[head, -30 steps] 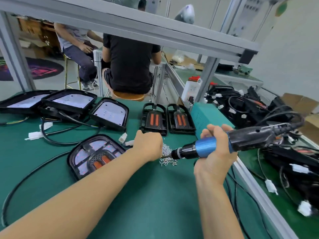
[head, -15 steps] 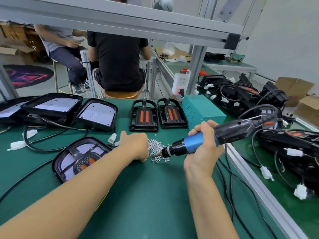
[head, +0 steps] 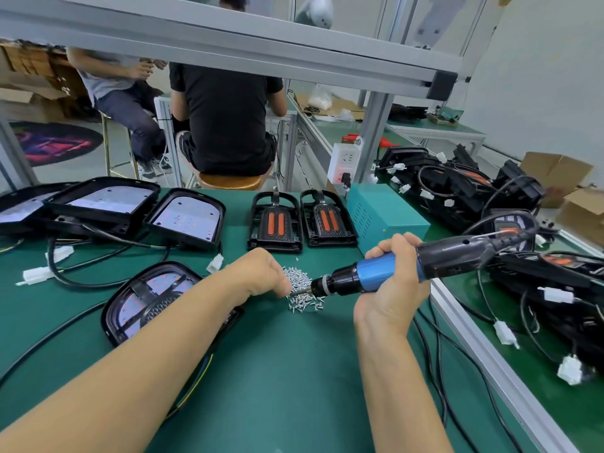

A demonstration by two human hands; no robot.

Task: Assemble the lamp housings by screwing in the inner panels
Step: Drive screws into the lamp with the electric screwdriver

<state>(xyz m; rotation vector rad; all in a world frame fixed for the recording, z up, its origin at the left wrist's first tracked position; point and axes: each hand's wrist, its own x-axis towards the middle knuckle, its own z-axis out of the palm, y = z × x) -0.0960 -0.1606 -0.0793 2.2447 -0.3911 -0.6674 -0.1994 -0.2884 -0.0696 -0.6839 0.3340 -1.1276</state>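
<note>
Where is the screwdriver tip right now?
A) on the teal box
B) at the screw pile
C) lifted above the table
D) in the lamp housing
B: the right hand holds the electric screwdriver with its tip in the screw pile, where the left hand is also picking.

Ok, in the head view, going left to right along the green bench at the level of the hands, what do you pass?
White connector → lamp housing nearest the person → left hand → pile of screws → electric screwdriver gripped in the right hand → aluminium bench rail.
</note>
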